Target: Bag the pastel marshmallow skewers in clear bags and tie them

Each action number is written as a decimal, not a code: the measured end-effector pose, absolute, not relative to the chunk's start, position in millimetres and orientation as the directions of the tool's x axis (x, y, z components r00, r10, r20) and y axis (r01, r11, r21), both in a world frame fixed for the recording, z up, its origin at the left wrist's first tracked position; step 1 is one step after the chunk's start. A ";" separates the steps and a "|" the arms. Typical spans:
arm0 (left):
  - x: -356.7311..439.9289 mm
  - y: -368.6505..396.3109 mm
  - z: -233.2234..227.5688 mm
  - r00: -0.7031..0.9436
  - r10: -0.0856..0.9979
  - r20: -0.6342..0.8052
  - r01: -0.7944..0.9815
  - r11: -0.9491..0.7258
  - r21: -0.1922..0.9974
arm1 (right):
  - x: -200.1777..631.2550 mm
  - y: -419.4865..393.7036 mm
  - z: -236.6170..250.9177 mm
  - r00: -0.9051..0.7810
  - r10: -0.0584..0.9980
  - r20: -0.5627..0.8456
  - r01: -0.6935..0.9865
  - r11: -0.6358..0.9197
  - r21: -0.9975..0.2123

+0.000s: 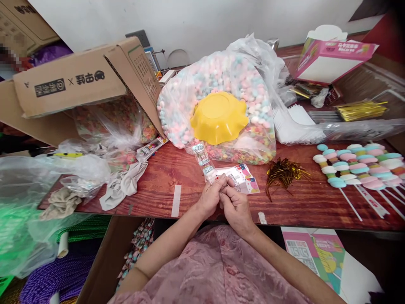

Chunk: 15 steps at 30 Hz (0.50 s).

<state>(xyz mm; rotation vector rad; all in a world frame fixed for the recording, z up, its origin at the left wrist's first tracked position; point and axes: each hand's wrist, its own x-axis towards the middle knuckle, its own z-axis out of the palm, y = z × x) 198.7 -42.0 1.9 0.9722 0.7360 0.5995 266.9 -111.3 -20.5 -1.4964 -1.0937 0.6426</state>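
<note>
My left hand point(213, 196) and my right hand point(236, 204) meet over the front part of the wooden table point(152, 192), fingertips pinched together. Whatever they pinch is too small and too covered by the fingers to make out. Just behind the fingers lies a printed clear plastic bag point(242, 179) with a colourful balloon pattern. A narrow printed packet point(202, 158) runs back from beside my left hand toward a large clear bag of pastel candies point(177, 105). An upturned yellow bowl point(218, 118) with a wavy rim rests on that large bag.
To the right are gold twist ties point(284, 173) and several marshmallow skewers point(363, 164) on white sticks. A pink carton point(332, 57) stands behind them. At the left, an open cardboard box point(76, 80) holds bagged candies, with cloth gloves point(123, 185) in front.
</note>
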 end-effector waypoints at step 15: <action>175.9 -43.1 29.6 0.806 -0.216 -0.551 0.591 0.285 0.754 | 353.9 -107.2 31.4 -0.704 0.651 0.284 0.688 0.724 0.044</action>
